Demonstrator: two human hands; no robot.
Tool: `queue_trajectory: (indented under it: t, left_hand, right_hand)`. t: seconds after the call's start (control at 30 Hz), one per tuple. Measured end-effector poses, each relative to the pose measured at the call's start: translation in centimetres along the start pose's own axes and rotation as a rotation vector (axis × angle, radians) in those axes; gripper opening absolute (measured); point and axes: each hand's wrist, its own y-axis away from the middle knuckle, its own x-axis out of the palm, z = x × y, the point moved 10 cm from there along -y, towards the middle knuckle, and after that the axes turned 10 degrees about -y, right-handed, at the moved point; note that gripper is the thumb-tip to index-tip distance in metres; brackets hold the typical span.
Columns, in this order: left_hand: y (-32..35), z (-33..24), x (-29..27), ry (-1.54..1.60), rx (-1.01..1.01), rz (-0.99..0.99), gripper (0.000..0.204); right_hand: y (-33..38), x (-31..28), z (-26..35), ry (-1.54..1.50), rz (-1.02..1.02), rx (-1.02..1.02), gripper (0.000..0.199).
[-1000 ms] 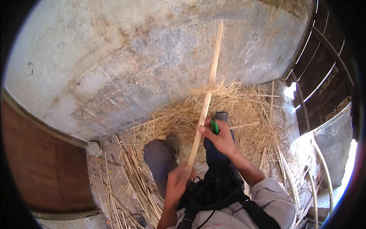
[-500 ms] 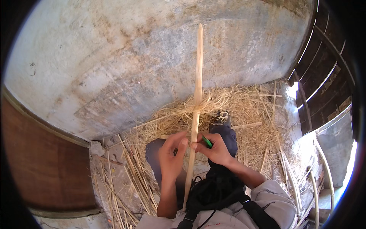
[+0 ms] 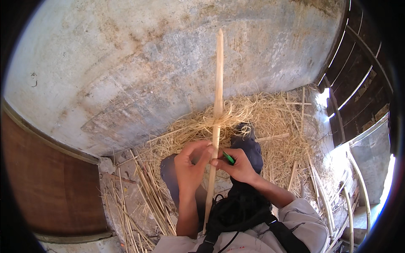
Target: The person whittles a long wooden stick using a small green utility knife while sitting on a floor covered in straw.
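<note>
Here, the stick stands nearly upright in the view, its long axis running from the pointed tip high against the grey wall down to a lower end hidden behind the black strap. The left hand curls loosely round the stick. The right hand pinches it from the other side, closed on a green tool, mostly covered. Shavings curl around the stick above the hands, straw behind.
</note>
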Motion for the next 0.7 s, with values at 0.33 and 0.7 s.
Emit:
queue_trajectory:
  t: [0.33,0.7]
  left_hand:
    - [-0.2,1.0,0.1,0.087,0.001,-0.001,0.007]
    - [-0.9,-0.2,-0.8,0.096,0.094,-0.18,0.009]
  right_hand:
    - [0.1,-0.1,-0.2,0.009,0.011,0.016,0.021]
    - [0.4,0.4,-0.2,0.05,0.017,0.041,0.027]
